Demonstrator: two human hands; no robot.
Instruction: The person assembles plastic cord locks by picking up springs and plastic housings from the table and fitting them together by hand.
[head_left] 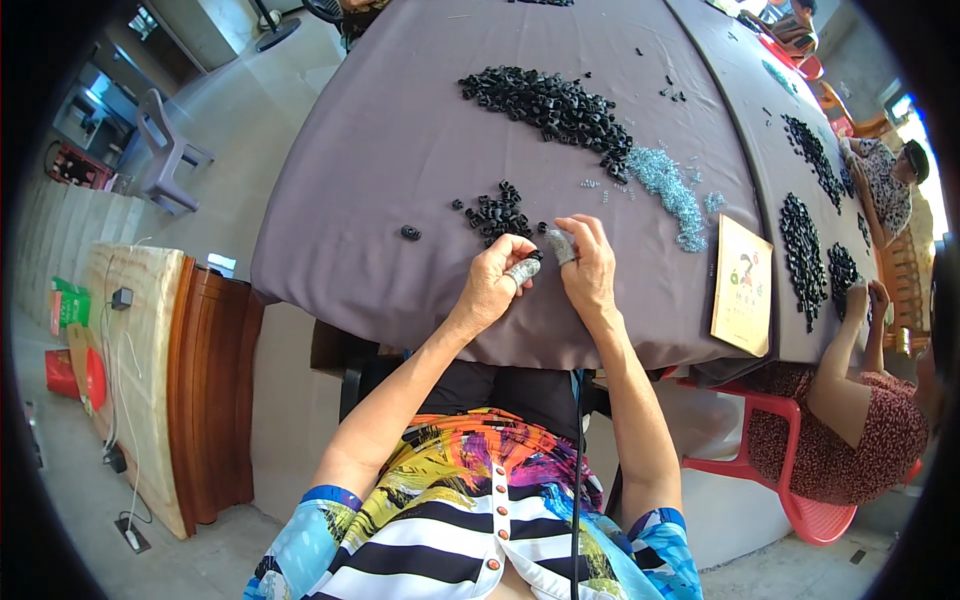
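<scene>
Over a grey-brown cloth-covered table [380, 170], a left hand [490, 282] is pinching a small black plastic piece [536, 256] between fingertips, probably to steady it. The right hand [590, 270] is curling alongside; whether it is gripping anything cannot be told. A loose heap of small black pieces [497, 216] is lying just beyond, seemingly for easy reach. The pinched piece is showing dark and rounded.

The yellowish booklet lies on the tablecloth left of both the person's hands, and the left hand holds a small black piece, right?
Not quite: the head view shows the yellowish booklet to the right of the left hand and right hand. It does lie on the tablecloth, and the left hand does hold a small black piece.
</scene>
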